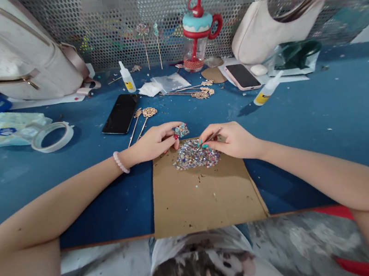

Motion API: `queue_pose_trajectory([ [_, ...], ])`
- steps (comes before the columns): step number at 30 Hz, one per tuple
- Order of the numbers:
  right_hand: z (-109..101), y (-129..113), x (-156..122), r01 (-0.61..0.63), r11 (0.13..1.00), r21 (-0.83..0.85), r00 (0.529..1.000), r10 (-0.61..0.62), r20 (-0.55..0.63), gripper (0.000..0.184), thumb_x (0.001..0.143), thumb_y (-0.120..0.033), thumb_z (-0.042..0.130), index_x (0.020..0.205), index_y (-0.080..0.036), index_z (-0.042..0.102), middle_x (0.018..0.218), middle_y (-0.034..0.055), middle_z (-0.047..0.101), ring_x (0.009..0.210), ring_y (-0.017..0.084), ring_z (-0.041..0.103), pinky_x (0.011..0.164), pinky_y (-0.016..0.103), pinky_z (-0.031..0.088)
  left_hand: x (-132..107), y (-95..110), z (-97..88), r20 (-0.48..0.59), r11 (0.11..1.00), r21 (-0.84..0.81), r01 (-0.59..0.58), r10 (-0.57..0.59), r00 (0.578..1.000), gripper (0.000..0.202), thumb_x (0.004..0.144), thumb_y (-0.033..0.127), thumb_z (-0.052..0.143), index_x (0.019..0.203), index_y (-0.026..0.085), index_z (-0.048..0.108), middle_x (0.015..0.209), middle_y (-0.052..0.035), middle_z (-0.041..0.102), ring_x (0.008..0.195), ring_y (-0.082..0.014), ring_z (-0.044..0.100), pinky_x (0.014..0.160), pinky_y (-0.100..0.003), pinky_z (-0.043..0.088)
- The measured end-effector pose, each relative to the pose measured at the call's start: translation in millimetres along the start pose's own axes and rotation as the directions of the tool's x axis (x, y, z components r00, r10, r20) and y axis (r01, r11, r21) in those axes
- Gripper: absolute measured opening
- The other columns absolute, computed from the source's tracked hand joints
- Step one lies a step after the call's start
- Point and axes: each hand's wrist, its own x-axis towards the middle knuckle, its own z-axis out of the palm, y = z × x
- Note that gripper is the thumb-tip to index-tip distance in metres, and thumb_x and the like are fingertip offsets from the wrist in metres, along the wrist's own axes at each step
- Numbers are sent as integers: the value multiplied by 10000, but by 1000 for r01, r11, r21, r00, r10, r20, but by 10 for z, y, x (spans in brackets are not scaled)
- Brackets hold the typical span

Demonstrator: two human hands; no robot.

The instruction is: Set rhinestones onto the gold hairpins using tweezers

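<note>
Okay, fingers first: the fingers (170,134) of my left hand (155,143) are pinched together on a small jewelled ornament (181,130), holding it at the far edge of the cardboard sheet (204,200). The fingers of my right hand (236,141) are closed around a thin stick (214,135), its tip slanting down towards the heap of tiny stones (196,155). The two hands sit close, the heap between and just below them. By the look of it, this is the picking-up step: stick at the heap, ornament held ready beside it. A pick from here calls for a light, exact touch on one stone and a steady left pinch. The ornament glitters in blue and silver, already crowded with stones; its exact shape is too small to tell. The heap is a loose, flat scatter of mixed colours on the brown sheet. Further out on the blue worktop (309,127): gold hairpins (146,115) just beyond my left hand, a black phone (120,114), a tape roll (51,136) well to the left, a glue bottle (266,91) to the right.
</note>
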Motion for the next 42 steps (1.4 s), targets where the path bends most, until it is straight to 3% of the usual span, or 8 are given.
queue_pose_trajectory([
  [25,21,-27,-7,-2,1000,13,1000,2,16,141,866,-268,546,913,-170,635,806,19,688,640,86,603,579,215,436,5,-4,1,1,998,52,-21,21,1000,490,865,136,389,1353,150,435,797,14,680,478,-40,467,490,-164,385],
  [36,27,-38,-23,25,999,36,999,-24,-27,142,872,-279,557,913,-165,632,827,35,693,694,104,634,598,216,465,4,1,-5,7,999,51,-12,12,1000,510,851,115,391,1359,147,428,792,10,680,474,-38,461,482,-155,378],
  [42,48,-16,-50,80,995,55,995,-83,60,149,860,-307,586,909,-185,657,856,33,700,717,111,639,620,224,481,5,8,-8,10,999,49,-8,8,1000,518,850,114,396,1368,138,416,796,7,684,480,-42,461,483,-160,379],
])
